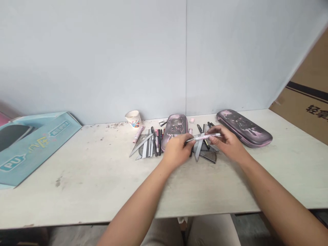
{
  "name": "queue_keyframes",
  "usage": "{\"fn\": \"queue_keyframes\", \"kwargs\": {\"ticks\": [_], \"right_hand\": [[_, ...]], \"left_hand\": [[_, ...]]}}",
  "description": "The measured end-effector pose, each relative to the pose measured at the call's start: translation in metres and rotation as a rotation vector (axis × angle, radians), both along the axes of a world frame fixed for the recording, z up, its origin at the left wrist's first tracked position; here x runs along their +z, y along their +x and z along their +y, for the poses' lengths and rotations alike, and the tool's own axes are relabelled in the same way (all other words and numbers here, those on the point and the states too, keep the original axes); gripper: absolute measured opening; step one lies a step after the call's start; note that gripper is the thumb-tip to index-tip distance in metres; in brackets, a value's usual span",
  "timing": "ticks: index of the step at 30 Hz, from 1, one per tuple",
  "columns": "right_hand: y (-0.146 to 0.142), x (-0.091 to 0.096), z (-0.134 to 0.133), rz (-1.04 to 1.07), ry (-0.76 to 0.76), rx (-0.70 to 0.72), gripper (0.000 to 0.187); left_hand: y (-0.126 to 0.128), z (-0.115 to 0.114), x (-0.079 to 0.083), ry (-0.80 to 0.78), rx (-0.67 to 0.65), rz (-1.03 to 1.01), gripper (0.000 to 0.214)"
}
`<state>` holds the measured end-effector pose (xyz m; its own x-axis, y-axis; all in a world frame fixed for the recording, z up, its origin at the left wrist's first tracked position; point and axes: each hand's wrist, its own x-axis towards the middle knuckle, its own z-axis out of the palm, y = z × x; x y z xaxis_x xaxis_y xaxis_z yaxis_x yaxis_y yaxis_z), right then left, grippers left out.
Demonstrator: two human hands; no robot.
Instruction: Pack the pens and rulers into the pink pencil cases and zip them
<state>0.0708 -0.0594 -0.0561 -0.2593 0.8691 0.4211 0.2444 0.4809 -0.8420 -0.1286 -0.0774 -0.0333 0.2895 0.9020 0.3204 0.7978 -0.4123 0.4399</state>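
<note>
**Pen Pinched Between Both Hands Above the Stationery Pile**

Your left hand (176,150) and right hand (227,141) pinch a slim silver-and-pink pen (203,137) at opposite ends of its barrel. It lies crosswise above the loose stationery on a pale work table (77,191). Your hands hide the middle of that pile, so you cannot count its contents. Dark marker pens (159,143) and a metal set square (141,145) show to the left of your left hand.

Two pink-and-black pen cases stand shut, their contents hidden: one (174,131) behind the pile, one (243,128) beyond your right hand. A small paper cup (133,119) stands farther left, its inside out of sight. A blue printed carton (36,147) runs off the left frame edge.
</note>
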Motion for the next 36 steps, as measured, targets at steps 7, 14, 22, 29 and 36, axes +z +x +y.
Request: {"fn": "queue_keyframes", "kwargs": {"ticks": [7,14,22,29,36], "right_hand": [[0.003,0.0,0.001,-0.078,-0.04,-0.037,0.023],[0.005,-0.003,0.004,-0.112,-0.192,-0.024,0.029],[0.004,-0.003,0.004,-0.044,-0.242,0.012,0.03],[0.004,0.0,0.002,0.017,-0.282,0.088,0.035],[0.005,-0.002,0.004,0.019,-0.234,0.022,0.03]], "left_hand": [[0.002,0.0,-0.008,0.116,0.044,0.108,0.025],[-0.002,0.004,-0.012,0.154,0.081,0.133,0.027],[-0.001,0.004,-0.015,0.186,0.061,0.121,0.027],[-0.002,0.005,-0.017,0.175,0.06,0.115,0.027],[-0.002,0.005,-0.017,0.174,0.065,0.112,0.027]]}}
